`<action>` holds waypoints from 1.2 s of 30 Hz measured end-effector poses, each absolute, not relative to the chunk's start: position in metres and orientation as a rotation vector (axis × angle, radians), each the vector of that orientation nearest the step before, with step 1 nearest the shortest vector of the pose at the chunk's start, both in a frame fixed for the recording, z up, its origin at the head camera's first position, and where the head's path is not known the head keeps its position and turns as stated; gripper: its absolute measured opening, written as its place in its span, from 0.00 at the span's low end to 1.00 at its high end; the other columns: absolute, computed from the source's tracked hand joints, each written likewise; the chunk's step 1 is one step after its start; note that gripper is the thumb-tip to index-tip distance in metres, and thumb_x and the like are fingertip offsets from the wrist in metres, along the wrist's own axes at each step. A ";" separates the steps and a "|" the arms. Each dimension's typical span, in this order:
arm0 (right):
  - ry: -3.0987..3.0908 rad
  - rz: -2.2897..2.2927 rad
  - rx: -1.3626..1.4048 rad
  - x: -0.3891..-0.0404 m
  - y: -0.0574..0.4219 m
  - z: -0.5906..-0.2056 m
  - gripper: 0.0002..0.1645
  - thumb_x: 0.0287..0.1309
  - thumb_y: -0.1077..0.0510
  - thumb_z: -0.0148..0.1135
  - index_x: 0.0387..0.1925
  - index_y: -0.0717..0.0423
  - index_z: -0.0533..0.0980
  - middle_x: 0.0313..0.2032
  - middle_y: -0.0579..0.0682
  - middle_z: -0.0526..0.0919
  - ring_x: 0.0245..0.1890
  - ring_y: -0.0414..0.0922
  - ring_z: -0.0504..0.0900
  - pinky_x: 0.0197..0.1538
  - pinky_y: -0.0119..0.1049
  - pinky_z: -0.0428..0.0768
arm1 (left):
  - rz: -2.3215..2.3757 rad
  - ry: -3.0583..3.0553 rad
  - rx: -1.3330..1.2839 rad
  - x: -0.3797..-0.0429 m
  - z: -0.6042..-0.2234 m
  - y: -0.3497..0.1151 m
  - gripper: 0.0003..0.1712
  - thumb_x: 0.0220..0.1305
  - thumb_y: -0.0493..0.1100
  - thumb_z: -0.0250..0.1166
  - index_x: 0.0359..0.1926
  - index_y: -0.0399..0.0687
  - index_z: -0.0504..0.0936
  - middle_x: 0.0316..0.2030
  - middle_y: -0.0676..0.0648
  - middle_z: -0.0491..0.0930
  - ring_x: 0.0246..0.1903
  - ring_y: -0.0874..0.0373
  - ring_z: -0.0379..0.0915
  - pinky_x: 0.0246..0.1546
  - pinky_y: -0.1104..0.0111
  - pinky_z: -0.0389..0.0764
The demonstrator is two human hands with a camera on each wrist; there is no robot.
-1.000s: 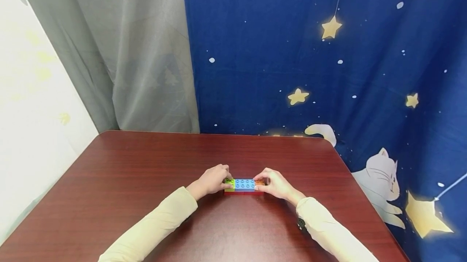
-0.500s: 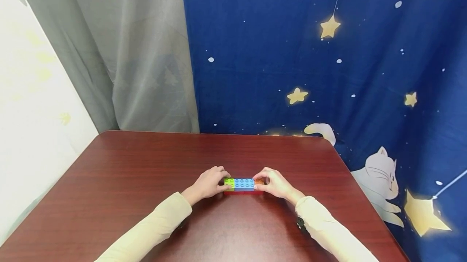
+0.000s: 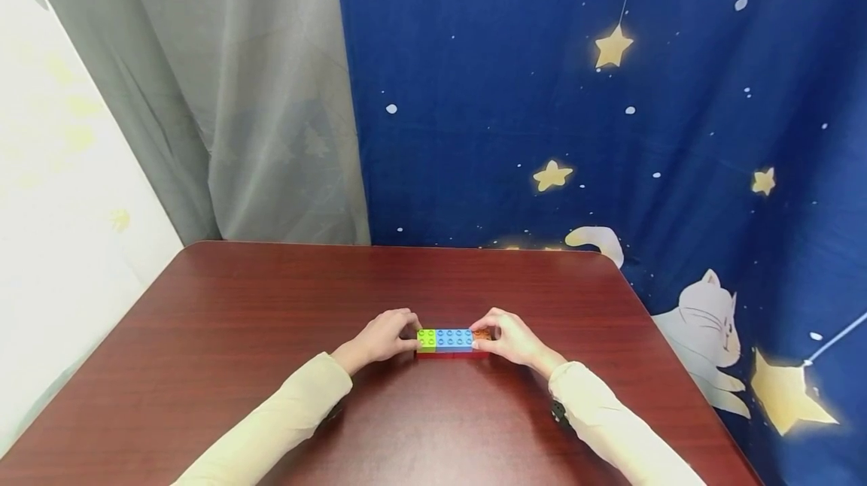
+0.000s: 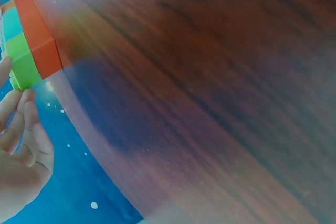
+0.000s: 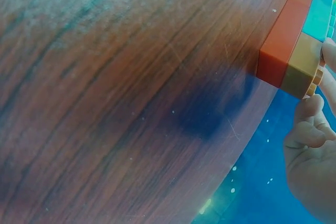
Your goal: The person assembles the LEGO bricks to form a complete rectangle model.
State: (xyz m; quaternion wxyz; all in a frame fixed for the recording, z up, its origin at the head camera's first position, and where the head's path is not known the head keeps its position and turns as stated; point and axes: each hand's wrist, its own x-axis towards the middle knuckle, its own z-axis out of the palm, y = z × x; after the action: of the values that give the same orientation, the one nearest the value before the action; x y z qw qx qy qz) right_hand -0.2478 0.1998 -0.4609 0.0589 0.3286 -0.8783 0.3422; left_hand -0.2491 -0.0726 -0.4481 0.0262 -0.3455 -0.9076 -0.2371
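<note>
A low row of toy building bricks lies on the table. On top sit a lime green brick, a blue brick and an orange brick, all over a red brick layer. My left hand is at the green end, fingertips close against the brick without reaching over it; whether they touch is hard to tell. My right hand pinches the orange brick, thumb on the near side and fingers on the far side. The left wrist view shows the green brick beside the left fingertips.
The dark red-brown table extends around the bricks to rounded far corners. Behind it hang a grey curtain and a blue curtain with stars and a cat. A white cloth is on the left.
My left hand has shifted left, its fingers drawing back from over the green brick, which now shows fully. The right hand has stayed on the orange brick. The bricks have barely moved.
</note>
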 end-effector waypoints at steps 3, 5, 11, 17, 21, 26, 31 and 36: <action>-2.677 1.037 0.989 -0.247 0.200 -0.459 0.15 0.41 0.55 0.70 0.35 0.51 0.80 0.28 0.44 0.73 0.22 0.39 0.67 0.25 0.28 0.66 | -0.770 -2.809 -1.074 -0.251 -0.448 -0.073 0.10 0.49 0.44 0.67 0.30 0.47 0.77 0.26 0.53 0.72 0.26 0.63 0.69 0.29 0.69 0.71; -2.686 1.032 0.987 -0.247 0.200 -0.458 0.15 0.41 0.55 0.70 0.35 0.51 0.80 0.28 0.43 0.73 0.23 0.40 0.67 0.25 0.28 0.67 | -0.799 -2.809 -1.081 -0.251 -0.448 -0.073 0.09 0.49 0.44 0.67 0.30 0.46 0.77 0.26 0.54 0.72 0.26 0.63 0.69 0.29 0.70 0.71; -2.685 1.041 0.981 -0.247 0.201 -0.458 0.15 0.41 0.55 0.70 0.35 0.52 0.80 0.28 0.44 0.73 0.23 0.41 0.68 0.25 0.28 0.66 | -0.842 -2.804 -1.076 -0.251 -0.449 -0.073 0.09 0.49 0.44 0.67 0.31 0.46 0.77 0.26 0.53 0.73 0.27 0.63 0.70 0.29 0.70 0.71; -2.696 1.039 0.970 -0.246 0.200 -0.460 0.15 0.41 0.54 0.70 0.35 0.51 0.80 0.29 0.44 0.73 0.23 0.41 0.68 0.26 0.28 0.67 | -0.705 -2.864 -1.065 -0.249 -0.448 -0.072 0.14 0.50 0.48 0.65 0.36 0.48 0.75 0.32 0.52 0.74 0.30 0.61 0.67 0.34 0.65 0.70; -2.680 1.031 0.968 -0.247 0.200 -0.460 0.15 0.40 0.55 0.70 0.35 0.50 0.80 0.28 0.44 0.73 0.23 0.39 0.67 0.25 0.29 0.67 | -0.608 -2.860 -1.049 -0.248 -0.447 -0.066 0.18 0.49 0.52 0.65 0.39 0.49 0.76 0.34 0.53 0.73 0.33 0.61 0.66 0.37 0.64 0.70; -2.653 1.043 0.987 -0.247 0.200 -0.461 0.14 0.40 0.55 0.70 0.34 0.51 0.80 0.28 0.45 0.74 0.22 0.39 0.67 0.24 0.28 0.67 | -0.497 -2.833 -1.048 -0.246 -0.446 -0.059 0.17 0.49 0.53 0.65 0.39 0.52 0.79 0.31 0.54 0.71 0.32 0.60 0.63 0.35 0.64 0.67; -2.646 1.045 0.997 -0.247 0.200 -0.461 0.14 0.40 0.55 0.70 0.34 0.52 0.80 0.28 0.46 0.74 0.22 0.40 0.67 0.24 0.28 0.67 | -0.454 -2.817 -1.062 -0.247 -0.444 -0.056 0.15 0.48 0.52 0.66 0.38 0.53 0.79 0.29 0.55 0.70 0.30 0.60 0.63 0.30 0.66 0.66; -2.635 1.041 0.995 -0.246 0.199 -0.460 0.14 0.40 0.56 0.70 0.34 0.52 0.80 0.28 0.47 0.74 0.21 0.39 0.67 0.23 0.29 0.67 | -0.447 -2.811 -1.076 -0.249 -0.444 -0.056 0.14 0.47 0.52 0.67 0.36 0.54 0.80 0.28 0.55 0.70 0.29 0.61 0.64 0.28 0.67 0.65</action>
State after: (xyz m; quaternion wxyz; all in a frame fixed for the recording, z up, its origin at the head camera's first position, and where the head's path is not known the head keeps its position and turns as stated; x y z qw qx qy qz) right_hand -0.2463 0.1993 -0.4604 0.0692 0.3306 -0.8755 0.3457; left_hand -0.2486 -0.0560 -0.4440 0.0492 -0.3533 -0.9226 -0.1468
